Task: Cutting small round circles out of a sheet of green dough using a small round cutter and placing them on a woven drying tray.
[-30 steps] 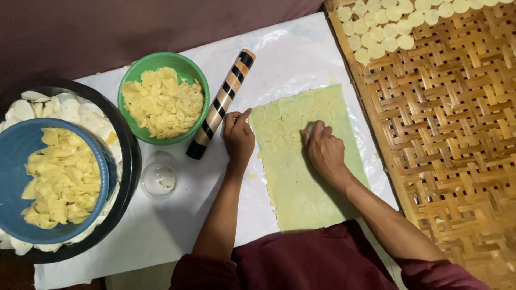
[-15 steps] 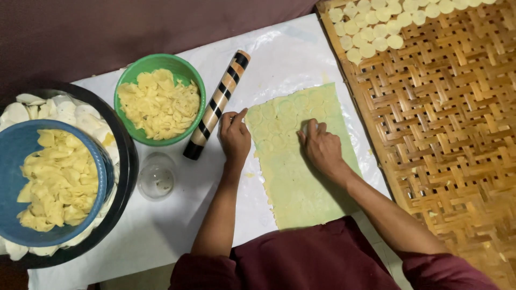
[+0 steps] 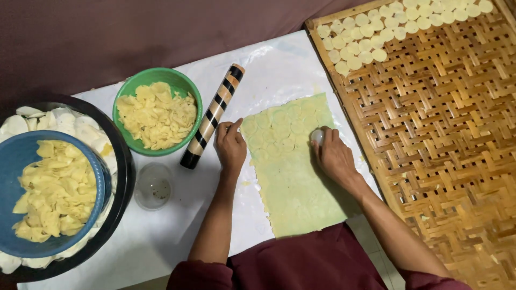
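A flat sheet of pale green dough (image 3: pixel 293 177) lies on a white plastic-covered board (image 3: pixel 161 236); its upper part bears round cut marks. My right hand (image 3: pixel 333 156) presses a small round whitish cutter (image 3: pixel 317 136) into the sheet's right edge. My left hand (image 3: pixel 231 146) rests on the board at the sheet's left edge, fingers curled, index finger pointing up, holding nothing. A black-and-tan striped rolling pin (image 3: pixel 212 115) lies just left of that hand.
A woven bamboo tray (image 3: pixel 446 139) at the right carries rows of small pale discs (image 3: pixel 376 32) along its top edge. A green bowl (image 3: pixel 157 110) and a blue bowl (image 3: pixel 48 198) hold yellowish dough scraps. A black basin (image 3: pixel 121 177) and a small clear cup (image 3: pixel 153 185) stand left.
My right hand has moved from the middle of the dough sheet to its right edge with the cutter. My left hand has stayed at the left edge.
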